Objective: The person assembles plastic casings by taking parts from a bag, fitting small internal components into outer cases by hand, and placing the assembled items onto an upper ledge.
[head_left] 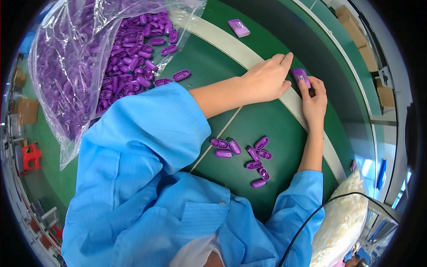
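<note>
A small purple casing (300, 77) with white print is pinched between the thumb and fingers of my right hand (315, 100), over the dark green belt. Just left of it, my left hand (266, 79) reaches across the pale rail (293, 103), its fingers stretched out and thumb apart, with nothing visible in it. Farther up the belt lies another printed purple casing (239, 28). On the green tabletop nearer me sit several small purple oval shells (234, 146), some hollow side up, others rounded side up.
A large clear plastic bag (66, 80) spills many purple shells (129, 66) onto the table's left side. At the lower right stands a bulging bag of cream-coloured pieces (342, 218), with a black cable (307, 218) running across. A red stool (31, 155) and cardboard boxes (27, 111) are on the floor at left.
</note>
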A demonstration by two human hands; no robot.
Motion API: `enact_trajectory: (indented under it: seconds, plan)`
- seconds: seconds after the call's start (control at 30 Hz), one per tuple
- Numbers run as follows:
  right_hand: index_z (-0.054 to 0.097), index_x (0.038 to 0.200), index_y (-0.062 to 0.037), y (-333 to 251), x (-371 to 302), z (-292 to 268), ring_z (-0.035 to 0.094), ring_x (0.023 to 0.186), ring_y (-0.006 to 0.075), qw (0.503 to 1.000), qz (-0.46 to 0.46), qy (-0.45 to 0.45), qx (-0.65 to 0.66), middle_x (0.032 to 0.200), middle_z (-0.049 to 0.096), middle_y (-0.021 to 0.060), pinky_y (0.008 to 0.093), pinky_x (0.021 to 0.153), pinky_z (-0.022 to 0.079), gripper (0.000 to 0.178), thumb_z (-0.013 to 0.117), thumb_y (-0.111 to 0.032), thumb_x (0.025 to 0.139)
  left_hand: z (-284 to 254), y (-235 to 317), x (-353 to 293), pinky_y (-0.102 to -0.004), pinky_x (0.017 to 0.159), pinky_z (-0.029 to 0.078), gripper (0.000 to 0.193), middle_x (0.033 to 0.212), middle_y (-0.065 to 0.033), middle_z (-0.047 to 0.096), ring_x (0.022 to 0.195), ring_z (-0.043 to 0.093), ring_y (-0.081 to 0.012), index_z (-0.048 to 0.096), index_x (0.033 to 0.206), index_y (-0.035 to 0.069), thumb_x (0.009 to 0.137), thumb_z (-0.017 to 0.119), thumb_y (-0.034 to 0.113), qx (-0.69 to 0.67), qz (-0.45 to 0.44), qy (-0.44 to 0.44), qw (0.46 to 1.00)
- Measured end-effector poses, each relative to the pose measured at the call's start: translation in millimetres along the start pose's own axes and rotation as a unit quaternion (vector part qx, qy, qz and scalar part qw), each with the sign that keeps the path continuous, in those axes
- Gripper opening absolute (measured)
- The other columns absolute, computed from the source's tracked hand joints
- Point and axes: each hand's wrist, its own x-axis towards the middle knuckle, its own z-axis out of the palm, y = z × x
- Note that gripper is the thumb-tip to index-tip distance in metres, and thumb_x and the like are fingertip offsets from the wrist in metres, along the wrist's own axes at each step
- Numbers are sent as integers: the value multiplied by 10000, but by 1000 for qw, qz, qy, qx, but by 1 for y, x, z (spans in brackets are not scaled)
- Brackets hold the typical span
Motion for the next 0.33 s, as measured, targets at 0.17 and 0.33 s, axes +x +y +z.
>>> enact_trajectory:
  seconds: [0.17, 0.33]
  plan:
    - [632, 1028, -64, 25, 6, -1, 554, 936, 208, 997, 55, 57, 3, 1071, 575, 92, 282, 735, 444, 277, 612, -258, 831, -50, -7, -24, -366, 858, 454, 369, 1137, -155, 520, 1003, 542, -324, 539, 1110, 5, 784, 619, 159, 96, 72, 23, 992]
    - [614, 1093, -99, 5, -8, -7, 551, 936, 202, 989, -15, 123, 83, 1102, 564, 88, 283, 733, 447, 315, 648, -235, 811, -132, -19, -76, -355, 854, 459, 306, 1030, -142, 576, 964, 559, -295, 618, 991, 43, 740, 670, 209, 279, 51, 71, 956]
